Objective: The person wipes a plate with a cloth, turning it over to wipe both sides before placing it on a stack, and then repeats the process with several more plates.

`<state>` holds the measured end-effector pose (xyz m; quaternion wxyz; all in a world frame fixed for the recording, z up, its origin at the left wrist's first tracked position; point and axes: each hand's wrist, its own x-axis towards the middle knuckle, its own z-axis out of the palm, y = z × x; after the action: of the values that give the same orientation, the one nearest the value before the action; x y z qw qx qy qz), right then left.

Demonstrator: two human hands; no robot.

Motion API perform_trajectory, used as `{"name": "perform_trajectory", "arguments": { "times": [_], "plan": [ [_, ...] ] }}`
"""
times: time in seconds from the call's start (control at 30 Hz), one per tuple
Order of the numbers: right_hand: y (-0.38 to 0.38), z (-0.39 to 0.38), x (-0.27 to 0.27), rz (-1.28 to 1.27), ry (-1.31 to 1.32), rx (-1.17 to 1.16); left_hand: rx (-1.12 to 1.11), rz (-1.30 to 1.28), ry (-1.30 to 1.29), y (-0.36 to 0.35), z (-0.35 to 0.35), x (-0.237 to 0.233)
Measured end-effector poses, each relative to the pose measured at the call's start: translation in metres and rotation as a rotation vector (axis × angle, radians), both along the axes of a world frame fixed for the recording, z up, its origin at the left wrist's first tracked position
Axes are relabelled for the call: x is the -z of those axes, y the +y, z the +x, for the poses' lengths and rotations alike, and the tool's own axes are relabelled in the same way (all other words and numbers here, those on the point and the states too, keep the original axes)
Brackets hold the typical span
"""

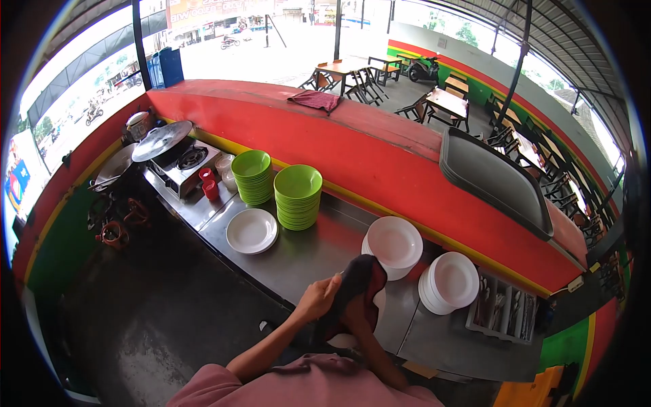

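Observation:
My left hand (pixel 317 299) is closed on the near-left edge of a dark cloth (pixel 347 285) with a reddish border. My right hand (pixel 357 316) reaches up into the folds of the same cloth, and its fingers are hidden there. A white plate (pixel 380 306) shows partly behind the cloth, at its right side; most of it is covered. Just beyond the cloth stands a stack of white plates (pixel 395 242), with a second white stack (pixel 454 280) to its right.
Two stacks of green plates (pixel 251 178) and a white plate (pixel 251 231) stand left on the metal counter (pixel 325 244). Farther left are red cups (pixel 210 190) and a gas stove (pixel 183 166). A cutlery tray (pixel 502 308) lies right; dark trays (pixel 491 180) rest on the red wall.

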<state>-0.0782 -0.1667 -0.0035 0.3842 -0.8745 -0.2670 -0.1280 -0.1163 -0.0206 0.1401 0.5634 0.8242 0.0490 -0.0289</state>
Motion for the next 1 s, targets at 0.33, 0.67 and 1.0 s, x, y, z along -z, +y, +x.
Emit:
{"name": "perform_trajectory", "arguments": {
  "times": [0.33, 0.67, 1.0],
  "plan": [
    [-0.02, 0.015, 0.003, -0.088, -0.038, 0.269, -0.065, 0.076, -0.103, -0.004, -0.009, -0.01],
    [-0.033, 0.016, 0.021, 0.532, 0.039, 0.382, -0.284, -0.071, -0.282, -0.014, -0.008, -0.006],
    [-0.082, 0.03, -0.041, 0.471, -0.022, 0.201, 0.327, -0.484, -0.066, 0.02, -0.018, -0.057]
  ]
}}
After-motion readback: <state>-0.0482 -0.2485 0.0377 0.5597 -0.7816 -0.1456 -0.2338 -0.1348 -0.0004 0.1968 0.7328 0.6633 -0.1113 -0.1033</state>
